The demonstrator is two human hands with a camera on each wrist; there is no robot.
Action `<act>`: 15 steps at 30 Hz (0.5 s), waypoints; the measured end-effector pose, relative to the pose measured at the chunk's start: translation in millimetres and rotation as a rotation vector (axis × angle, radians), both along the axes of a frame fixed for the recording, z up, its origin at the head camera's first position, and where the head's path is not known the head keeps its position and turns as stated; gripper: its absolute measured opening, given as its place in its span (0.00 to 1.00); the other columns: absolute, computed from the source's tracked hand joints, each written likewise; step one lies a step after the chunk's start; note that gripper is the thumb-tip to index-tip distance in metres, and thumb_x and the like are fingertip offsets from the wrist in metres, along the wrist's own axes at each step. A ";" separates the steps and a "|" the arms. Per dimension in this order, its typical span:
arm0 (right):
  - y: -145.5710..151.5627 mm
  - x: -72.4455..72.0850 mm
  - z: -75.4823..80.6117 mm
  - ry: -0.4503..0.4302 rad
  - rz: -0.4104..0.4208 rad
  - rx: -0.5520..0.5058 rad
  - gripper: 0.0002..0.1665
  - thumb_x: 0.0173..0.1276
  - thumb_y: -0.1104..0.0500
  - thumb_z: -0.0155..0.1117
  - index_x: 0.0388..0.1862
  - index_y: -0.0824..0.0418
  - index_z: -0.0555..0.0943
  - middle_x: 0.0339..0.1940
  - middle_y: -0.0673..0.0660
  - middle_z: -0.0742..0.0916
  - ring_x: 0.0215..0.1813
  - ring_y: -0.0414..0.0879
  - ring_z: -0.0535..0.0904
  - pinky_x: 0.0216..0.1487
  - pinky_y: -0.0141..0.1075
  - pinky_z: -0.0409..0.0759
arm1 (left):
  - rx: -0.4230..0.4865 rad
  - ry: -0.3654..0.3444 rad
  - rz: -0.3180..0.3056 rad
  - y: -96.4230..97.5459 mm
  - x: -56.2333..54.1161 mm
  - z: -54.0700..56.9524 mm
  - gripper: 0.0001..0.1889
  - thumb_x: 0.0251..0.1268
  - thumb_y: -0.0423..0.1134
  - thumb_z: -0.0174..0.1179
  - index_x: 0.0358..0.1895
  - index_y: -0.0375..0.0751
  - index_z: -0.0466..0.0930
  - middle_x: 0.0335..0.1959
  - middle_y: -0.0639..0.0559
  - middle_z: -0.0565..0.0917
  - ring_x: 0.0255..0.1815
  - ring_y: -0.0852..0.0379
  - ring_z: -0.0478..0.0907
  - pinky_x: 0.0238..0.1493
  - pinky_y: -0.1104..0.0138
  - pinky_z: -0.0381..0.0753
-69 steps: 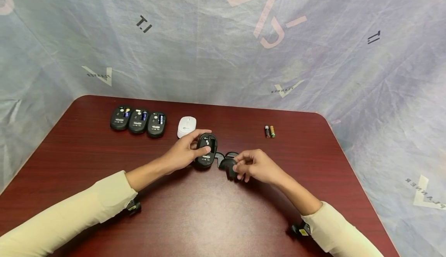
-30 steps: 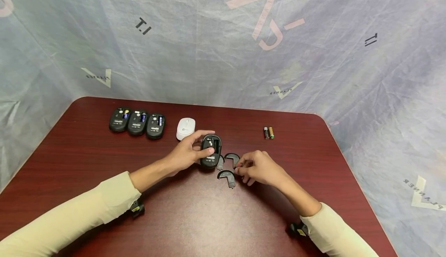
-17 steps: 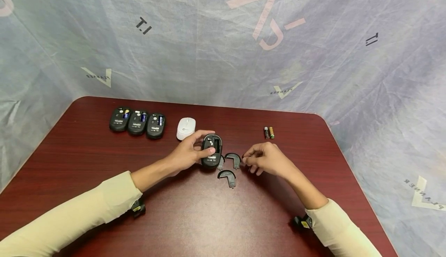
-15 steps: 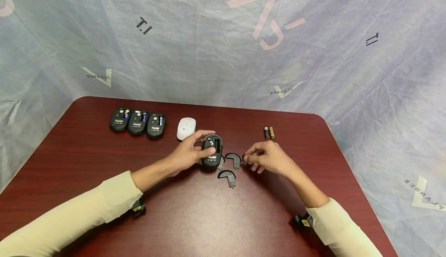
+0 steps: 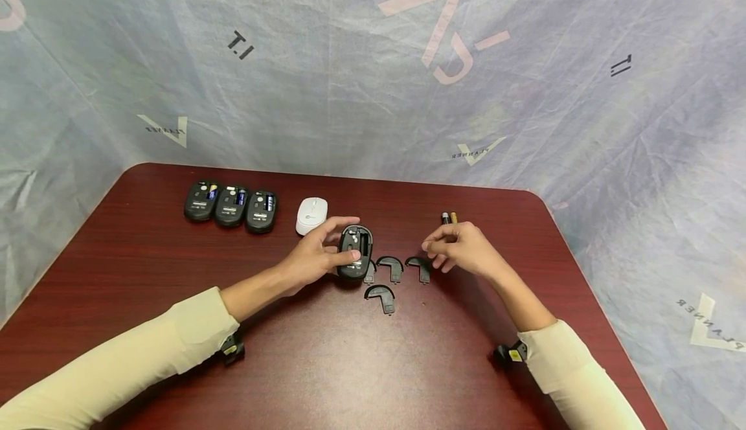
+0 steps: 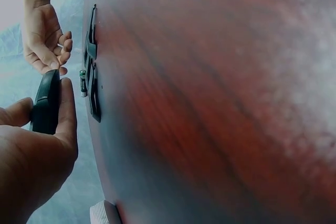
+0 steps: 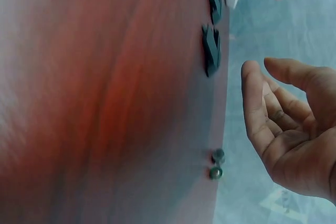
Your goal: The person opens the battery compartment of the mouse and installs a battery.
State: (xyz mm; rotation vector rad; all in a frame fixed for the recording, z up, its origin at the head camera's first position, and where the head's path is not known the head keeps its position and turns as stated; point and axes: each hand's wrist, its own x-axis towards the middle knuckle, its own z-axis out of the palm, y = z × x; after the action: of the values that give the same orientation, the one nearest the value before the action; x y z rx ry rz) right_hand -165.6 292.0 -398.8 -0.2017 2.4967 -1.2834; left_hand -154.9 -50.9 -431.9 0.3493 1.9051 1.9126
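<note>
My left hand (image 5: 315,252) grips a black computer mouse (image 5: 355,253), underside up, thumb across it; its battery slot looks bare. Below and right of it lie black battery covers: one (image 5: 370,273) partly hidden by the mouse, one (image 5: 390,268) beside it, one (image 5: 381,298) nearer me, and one (image 5: 418,268) at the right. My right hand (image 5: 463,248) hovers just right of that last cover, fingers loosely bent. In the right wrist view a gap shows between its thumb and fingertips (image 7: 251,72), with nothing held. Two batteries (image 5: 450,218) lie behind this hand, partly covered by it.
Three black mice (image 5: 231,206) lie underside up at the back left of the dark red table (image 5: 344,372), each with a battery in its slot. A white mouse (image 5: 311,215) stands behind my left hand. A grey printed cloth (image 5: 326,80) hangs behind the table.
My right hand has set two covers down, the nearer one and then the rightmost, and moved off right and back toward the batteries. My left hand still holds the mouse, shifted slightly right.
</note>
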 end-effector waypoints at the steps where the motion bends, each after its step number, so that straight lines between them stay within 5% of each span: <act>1: 2.5 -2.1 0.5 0.003 -0.006 -0.001 0.15 0.81 0.58 0.73 0.55 0.70 0.91 0.41 0.66 0.94 0.36 0.49 0.93 0.38 0.42 0.96 | 0.007 -0.002 -0.001 -0.4 0.0 -0.3 0.39 0.77 0.25 0.69 0.87 0.47 0.68 0.68 0.29 0.82 0.52 0.52 0.91 0.49 0.58 0.96; 15: 40.3 -32.3 -0.3 -0.003 -0.130 -0.090 0.20 0.83 0.61 0.69 0.60 0.78 0.87 0.42 0.64 0.95 0.33 0.42 0.92 0.38 0.37 0.96 | 0.080 -0.009 -0.011 -1.7 0.5 -1.2 0.38 0.78 0.24 0.67 0.86 0.47 0.68 0.71 0.28 0.80 0.52 0.49 0.92 0.49 0.55 0.98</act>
State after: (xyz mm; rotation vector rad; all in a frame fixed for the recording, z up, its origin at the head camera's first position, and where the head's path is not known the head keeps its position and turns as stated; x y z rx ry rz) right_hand -197.9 332.2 -399.1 -0.0590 2.4872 -1.4477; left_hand -154.4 -52.6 -433.0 0.3729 1.8210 1.9840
